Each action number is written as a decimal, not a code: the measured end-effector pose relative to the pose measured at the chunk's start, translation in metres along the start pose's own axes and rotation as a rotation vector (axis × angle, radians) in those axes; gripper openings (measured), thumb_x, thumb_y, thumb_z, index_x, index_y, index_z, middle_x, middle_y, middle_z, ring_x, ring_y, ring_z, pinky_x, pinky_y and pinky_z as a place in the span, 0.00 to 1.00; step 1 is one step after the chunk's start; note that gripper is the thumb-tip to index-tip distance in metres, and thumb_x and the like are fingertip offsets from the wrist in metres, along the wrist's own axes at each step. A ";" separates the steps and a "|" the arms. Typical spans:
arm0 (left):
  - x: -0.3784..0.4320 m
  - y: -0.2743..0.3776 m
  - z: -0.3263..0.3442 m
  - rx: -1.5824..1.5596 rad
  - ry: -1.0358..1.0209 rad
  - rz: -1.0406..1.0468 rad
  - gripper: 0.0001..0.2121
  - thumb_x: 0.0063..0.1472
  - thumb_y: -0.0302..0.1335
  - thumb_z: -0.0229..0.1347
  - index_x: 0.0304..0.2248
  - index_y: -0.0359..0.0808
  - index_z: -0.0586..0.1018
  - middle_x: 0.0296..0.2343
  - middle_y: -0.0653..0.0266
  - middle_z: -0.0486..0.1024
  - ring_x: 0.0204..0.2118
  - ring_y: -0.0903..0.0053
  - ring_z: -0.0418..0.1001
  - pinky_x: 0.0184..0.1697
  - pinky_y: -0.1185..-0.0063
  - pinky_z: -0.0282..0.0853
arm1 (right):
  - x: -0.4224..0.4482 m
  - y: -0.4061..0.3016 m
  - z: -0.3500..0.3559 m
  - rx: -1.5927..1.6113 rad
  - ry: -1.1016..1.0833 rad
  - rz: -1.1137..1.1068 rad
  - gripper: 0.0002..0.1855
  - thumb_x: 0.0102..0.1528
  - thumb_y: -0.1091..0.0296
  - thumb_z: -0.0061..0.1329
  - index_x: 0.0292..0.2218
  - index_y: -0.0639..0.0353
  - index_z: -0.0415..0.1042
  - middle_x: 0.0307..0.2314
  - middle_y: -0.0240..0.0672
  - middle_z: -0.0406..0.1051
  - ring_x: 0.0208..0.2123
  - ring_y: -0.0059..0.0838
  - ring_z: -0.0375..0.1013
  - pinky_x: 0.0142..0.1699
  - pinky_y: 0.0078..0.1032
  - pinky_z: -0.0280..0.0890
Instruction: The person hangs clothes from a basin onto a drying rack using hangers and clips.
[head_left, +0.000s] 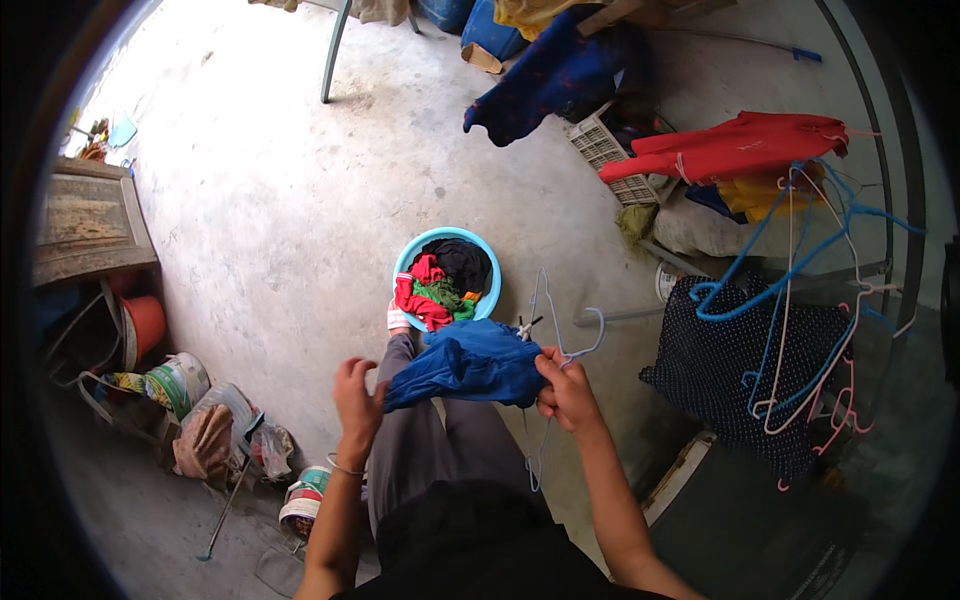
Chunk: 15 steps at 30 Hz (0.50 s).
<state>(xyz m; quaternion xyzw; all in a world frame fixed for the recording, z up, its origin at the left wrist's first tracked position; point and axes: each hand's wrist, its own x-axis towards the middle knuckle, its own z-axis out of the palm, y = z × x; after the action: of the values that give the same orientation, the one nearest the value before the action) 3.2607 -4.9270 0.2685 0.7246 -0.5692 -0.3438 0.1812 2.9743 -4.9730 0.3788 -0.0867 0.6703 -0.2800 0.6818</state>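
Observation:
Blue cloth shorts (465, 364) with a drawstring (529, 328) at the waistband stretch between my hands, above my legs. My right hand (566, 390) grips the waistband end together with a pale blue hanger (596, 341), its hook pointing right and its wire ends showing past both sides of the cloth. At the other end of the shorts is my left hand (358, 401), fingers apart and thumb against the cloth edge. Whether it pinches the cloth is hidden. Beyond the shorts, a light blue basin (495, 289) on the floor holds red, black, green and orange clothes (442, 281).
At right hang a red garment (735, 146), a dotted dark garment (712, 360) and several hangers (787, 277). A dark blue garment (540, 82) hangs farther off, near a plastic crate (607, 154). Buckets (180, 379) and bags (206, 442) line the left. A wooden cabinet (94, 221) stands beyond.

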 end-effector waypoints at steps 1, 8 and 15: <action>0.007 0.019 0.003 -0.177 0.001 0.137 0.16 0.41 0.23 0.59 0.34 0.36 0.73 0.37 0.56 0.68 0.40 0.61 0.66 0.41 0.71 0.62 | -0.005 -0.001 0.006 0.002 -0.019 -0.011 0.08 0.55 0.65 0.40 0.37 0.56 0.58 0.15 0.21 0.54 0.08 0.10 0.46 0.12 0.14 0.47; 0.015 0.125 0.023 -0.483 -0.493 0.489 0.24 0.43 0.27 0.61 0.41 0.34 0.66 0.37 0.57 0.66 0.40 0.63 0.67 0.40 0.75 0.64 | -0.025 -0.007 0.011 -0.079 -0.215 -0.133 0.26 0.53 0.70 0.44 0.50 0.68 0.50 0.16 0.23 0.57 0.11 0.09 0.50 0.13 0.12 0.48; 0.015 0.165 0.042 -0.526 -0.237 0.591 0.16 0.41 0.14 0.54 0.34 0.33 0.69 0.33 0.57 0.69 0.36 0.61 0.69 0.37 0.76 0.65 | -0.052 -0.016 -0.015 0.131 -0.134 -0.195 0.21 0.54 0.70 0.40 0.50 0.63 0.56 0.25 0.32 0.70 0.09 0.07 0.48 0.12 0.11 0.45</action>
<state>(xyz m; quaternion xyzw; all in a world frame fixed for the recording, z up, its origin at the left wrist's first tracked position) 3.1177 -4.9834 0.3426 0.4141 -0.6623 -0.4920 0.3845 2.9581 -4.9565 0.4305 -0.1252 0.5917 -0.3818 0.6989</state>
